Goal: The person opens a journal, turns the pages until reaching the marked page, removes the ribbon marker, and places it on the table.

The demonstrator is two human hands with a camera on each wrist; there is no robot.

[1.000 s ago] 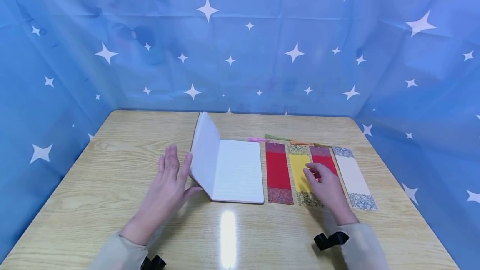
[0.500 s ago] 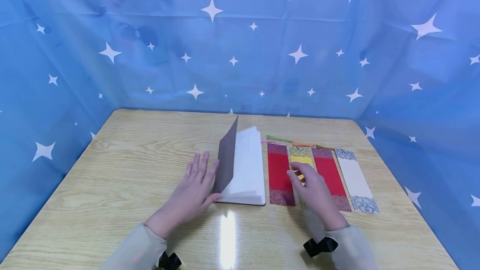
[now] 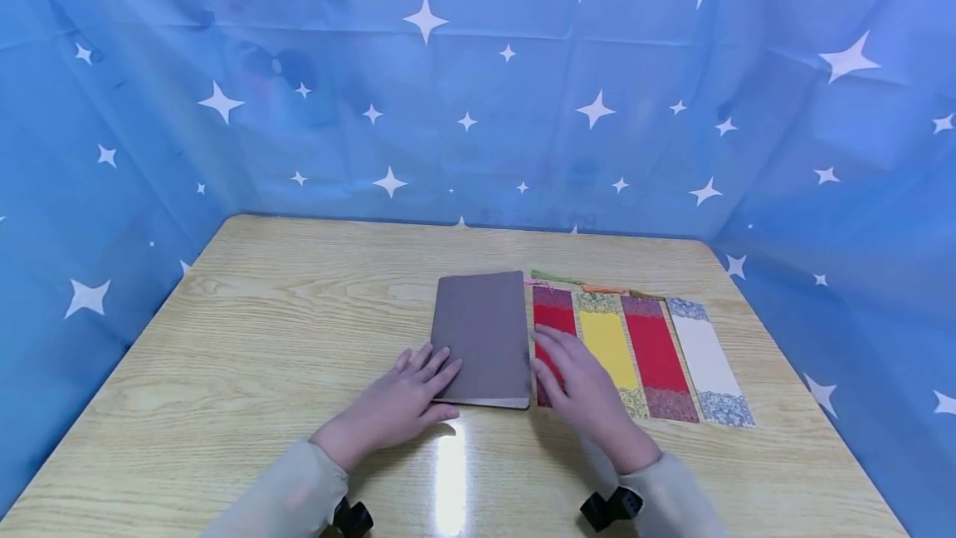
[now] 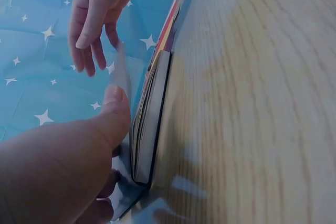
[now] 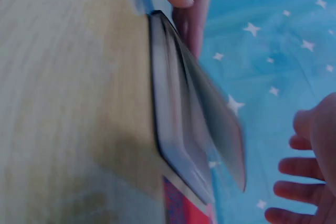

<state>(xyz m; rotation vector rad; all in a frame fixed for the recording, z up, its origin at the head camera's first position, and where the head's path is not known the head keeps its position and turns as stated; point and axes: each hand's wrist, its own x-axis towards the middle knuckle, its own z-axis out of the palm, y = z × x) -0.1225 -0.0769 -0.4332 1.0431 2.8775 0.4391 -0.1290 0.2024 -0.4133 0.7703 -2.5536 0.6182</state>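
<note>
A grey-brown notebook (image 3: pixel 478 330) lies mid-table, its front cover down over most of the pages. In the right wrist view the cover (image 5: pixel 220 124) still stands slightly raised off the page block. My left hand (image 3: pixel 403 397) rests its extended fingers on the cover's lower left edge, thumb apart by the near edge. Off the notebook's right edge hovers my right hand (image 3: pixel 586 393), fingers loosely bent and holding nothing. It partly hides a red bookmark (image 3: pixel 553 318). Beside that lie a yellow bookmark (image 3: pixel 607 343), a second red bookmark (image 3: pixel 657 355) and a white bookmark (image 3: pixel 705 355).
Pink, green and orange tassels (image 3: pixel 601 289) lie along the bookmarks' far ends. The wooden table (image 3: pixel 299 297) ends at a blue star-patterned cloth (image 3: pixel 336 65) behind and at both sides. A bright light reflection falls on the table in front of the notebook.
The notebook's cover has swung over from left to right, from standing open to lying over the pages. My left hand has followed it rightward; my right hand has moved left toward the notebook.
</note>
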